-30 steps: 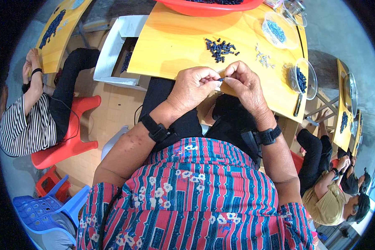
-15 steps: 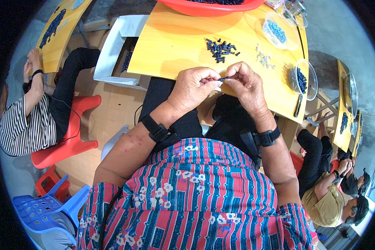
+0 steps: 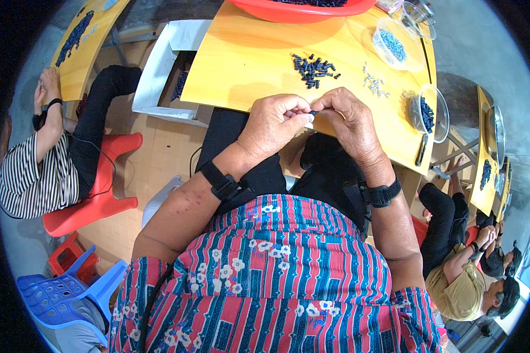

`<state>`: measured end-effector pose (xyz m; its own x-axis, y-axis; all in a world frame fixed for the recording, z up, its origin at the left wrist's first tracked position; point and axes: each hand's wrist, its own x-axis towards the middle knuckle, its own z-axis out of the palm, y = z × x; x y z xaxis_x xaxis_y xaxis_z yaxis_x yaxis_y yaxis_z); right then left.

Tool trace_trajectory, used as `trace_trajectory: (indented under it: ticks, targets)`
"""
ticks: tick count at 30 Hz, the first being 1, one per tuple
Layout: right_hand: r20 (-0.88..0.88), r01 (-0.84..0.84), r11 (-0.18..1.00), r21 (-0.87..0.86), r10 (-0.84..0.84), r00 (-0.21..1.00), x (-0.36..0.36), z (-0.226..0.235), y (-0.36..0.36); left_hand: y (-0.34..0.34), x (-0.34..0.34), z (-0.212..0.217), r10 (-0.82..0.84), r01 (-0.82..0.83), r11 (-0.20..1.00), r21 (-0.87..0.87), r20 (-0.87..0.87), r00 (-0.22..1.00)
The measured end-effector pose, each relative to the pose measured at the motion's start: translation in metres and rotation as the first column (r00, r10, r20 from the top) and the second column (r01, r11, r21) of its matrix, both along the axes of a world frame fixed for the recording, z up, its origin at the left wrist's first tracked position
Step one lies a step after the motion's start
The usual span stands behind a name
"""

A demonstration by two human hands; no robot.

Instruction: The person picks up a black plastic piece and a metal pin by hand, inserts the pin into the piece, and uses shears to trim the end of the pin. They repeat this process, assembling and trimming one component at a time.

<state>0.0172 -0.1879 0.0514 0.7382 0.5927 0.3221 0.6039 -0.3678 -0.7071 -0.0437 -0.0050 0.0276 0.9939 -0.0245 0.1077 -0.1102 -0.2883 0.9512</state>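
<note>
At the near edge of the yellow table (image 3: 235, 65), my left hand (image 3: 275, 120) pinches a small dark part (image 3: 314, 112) between thumb and fingertips. My right hand (image 3: 348, 120) meets it from the other side, its fingertips closed at the same part. Most of that part is hidden by my fingers, so its exact kind does not show. Just beyond my hands lies a loose pile of small black cylindrical pieces (image 3: 314, 70). To the right of the pile are scattered small silvery pieces (image 3: 373, 82).
A red basin (image 3: 300, 13) of dark pieces stands at the far edge. On the right are a clear tub (image 3: 393, 46) of bluish pieces, a clear bowl (image 3: 427, 115) of black pieces and a black pen-like tool (image 3: 421, 150). A white box (image 3: 153, 88) sits left. Co-workers sit on both sides.
My right hand has turned slightly, its fingers drawing nearer to the left fingertips and covering more of the dark part. My left hand stays nearly still.
</note>
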Motion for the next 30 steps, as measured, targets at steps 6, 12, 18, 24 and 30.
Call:
trace_trajectory:
  ticks: [6, 12, 18, 24, 30]
  targets:
    - [-0.048, 0.022, 0.999, -0.031, -0.023, 0.999, -0.002, 0.005, 0.002, 0.0, 0.0, -0.001, 0.003, -0.003, 1.0, -0.01, -0.005, 1.0]
    - [0.006, 0.021, 0.999, -0.04, -0.021, 1.0, -0.001, 0.004, 0.001, -0.001, 0.0, -0.003, 0.004, -0.004, 1.0, -0.015, -0.014, 1.0]
    - [0.09, 0.011, 0.984, -0.177, 0.005, 0.996, -0.005, 0.015, 0.004, -0.002, 0.0, -0.001, 0.011, -0.011, 1.0, -0.004, -0.004, 1.0]
    - [0.115, 0.047, 0.972, -0.23, -0.021, 0.993, -0.01, 0.017, 0.01, -0.003, 0.0, -0.005, 0.04, -0.041, 0.999, -0.024, -0.006, 0.999]
    - [0.152, 0.107, 0.973, -0.203, -0.077, 0.985, -0.01, 0.006, 0.009, -0.005, 0.002, -0.007, 0.066, -0.069, 0.994, -0.091, -0.029, 0.997]
